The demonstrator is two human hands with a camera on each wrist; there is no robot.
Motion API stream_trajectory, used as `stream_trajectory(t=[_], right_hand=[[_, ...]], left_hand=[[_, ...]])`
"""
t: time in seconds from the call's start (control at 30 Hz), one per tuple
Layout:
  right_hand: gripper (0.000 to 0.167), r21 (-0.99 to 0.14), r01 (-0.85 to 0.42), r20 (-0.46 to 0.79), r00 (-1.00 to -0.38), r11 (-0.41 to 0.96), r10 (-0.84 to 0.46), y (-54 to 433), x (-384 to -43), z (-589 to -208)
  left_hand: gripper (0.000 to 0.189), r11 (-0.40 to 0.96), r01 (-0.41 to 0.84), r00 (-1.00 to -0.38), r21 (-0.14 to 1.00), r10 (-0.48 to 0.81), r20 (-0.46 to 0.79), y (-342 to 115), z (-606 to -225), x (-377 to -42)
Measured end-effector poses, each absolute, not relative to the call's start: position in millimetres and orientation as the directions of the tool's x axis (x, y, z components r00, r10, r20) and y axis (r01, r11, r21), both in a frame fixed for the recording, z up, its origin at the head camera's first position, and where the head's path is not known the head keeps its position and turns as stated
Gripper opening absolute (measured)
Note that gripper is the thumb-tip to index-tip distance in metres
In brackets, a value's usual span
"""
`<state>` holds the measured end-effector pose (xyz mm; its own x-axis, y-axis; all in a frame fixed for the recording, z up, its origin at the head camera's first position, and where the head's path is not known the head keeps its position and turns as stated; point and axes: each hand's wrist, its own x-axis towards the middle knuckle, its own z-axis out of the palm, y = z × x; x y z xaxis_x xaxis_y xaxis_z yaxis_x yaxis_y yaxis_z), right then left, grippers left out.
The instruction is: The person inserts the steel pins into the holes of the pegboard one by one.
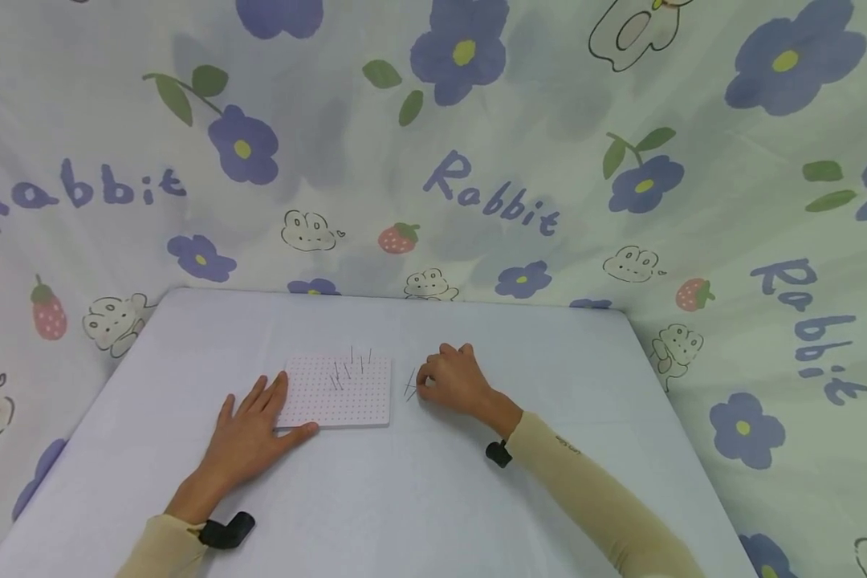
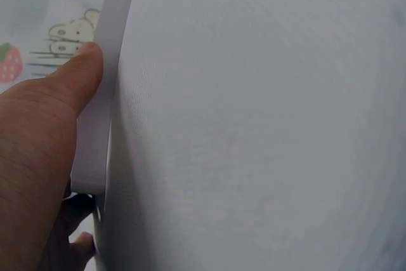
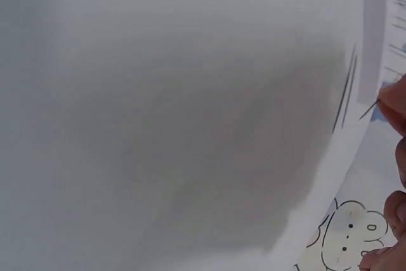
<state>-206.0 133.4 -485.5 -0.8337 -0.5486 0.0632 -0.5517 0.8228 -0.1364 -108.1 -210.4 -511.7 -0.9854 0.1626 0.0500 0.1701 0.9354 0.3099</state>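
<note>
A white pegboard (image 1: 361,408) with rows of small holes lies on the table. Several thin dark needles (image 1: 352,355) stand in it, some upright and some leaning. My left hand (image 1: 249,437) rests at the board's left side with fingers spread, its thumb along the near edge; the left wrist view shows the thumb against the board's side (image 2: 94,150). To the right of the board, my right hand (image 1: 458,384) pinches one needle (image 3: 368,110) between thumb and forefinger. A few loose needles (image 1: 409,387) lie on the table beside these fingertips.
The table (image 1: 376,498) is covered with a smooth white cloth. Behind it and on both sides hangs a curtain (image 1: 347,160) printed with flowers, rabbits and strawberries. Each wrist carries a small black camera (image 1: 227,531).
</note>
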Motion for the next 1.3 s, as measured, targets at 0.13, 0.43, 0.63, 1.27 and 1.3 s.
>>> stream_trajectory(t=[0.13,0.43,0.63,1.27,1.3], right_hand=[[0.008,-0.335,-0.504,0.122,-0.861,0.796,-0.494,117.9,-210.4,-481.2],[0.010,-0.603,-0.470,0.149,-0.860,0.645,-0.488,71.6,-214.0,-487.4],[0.011,-0.653,-0.436,0.119,-0.867,0.620,-0.484,57.5,-214.2,-495.4],[0.011,-0.700,-0.415,0.154,-0.882,0.582,-0.444,45.0,-211.9,-504.5],[0.011,-0.696,-0.420,0.161,-0.882,0.582,-0.444,44.3,-211.9,-505.5]], left_hand=[[0.110,0.936,0.175,-0.985,0.305,0.163,0.064,-212.3,-511.9,-108.8],[0.110,0.936,0.175,-0.984,0.306,0.164,0.064,-210.2,-511.0,-108.8],[0.110,0.936,0.166,-0.986,0.312,0.159,0.047,-209.2,-510.1,-107.4],[0.112,0.941,0.150,-0.988,0.304,0.148,0.030,-208.8,-511.0,-107.2],[0.112,0.941,0.150,-0.989,0.304,0.148,0.030,-208.8,-511.2,-107.2]])
